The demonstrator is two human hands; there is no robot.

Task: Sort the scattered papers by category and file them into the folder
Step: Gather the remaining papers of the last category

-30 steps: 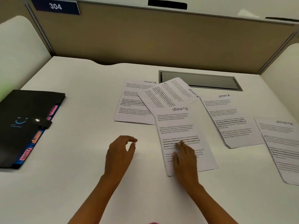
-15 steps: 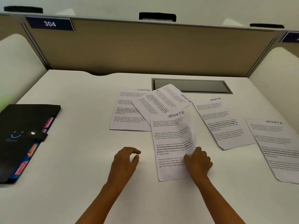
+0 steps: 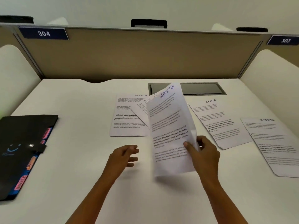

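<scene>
Right hand (image 3: 205, 154) pinching sheet (image 3: 169, 126), 1 paper (image 3: 141, 109) half hidden behind, folder (image 3: 21, 143) cropped left

A person's right grip (image 3: 205, 152) pinches the right edge of a sheet headed "SPORTS" (image 3: 168, 126), held up off the white tabletop (image 3: 80, 102), with the left grip (image 3: 123, 157) just beside it, fingers loosely spread. Four other sheets (image 3: 221, 123) lie scattered behind; a closed black folder (image 3: 24, 143) with coloured tabs sits far left.
</scene>
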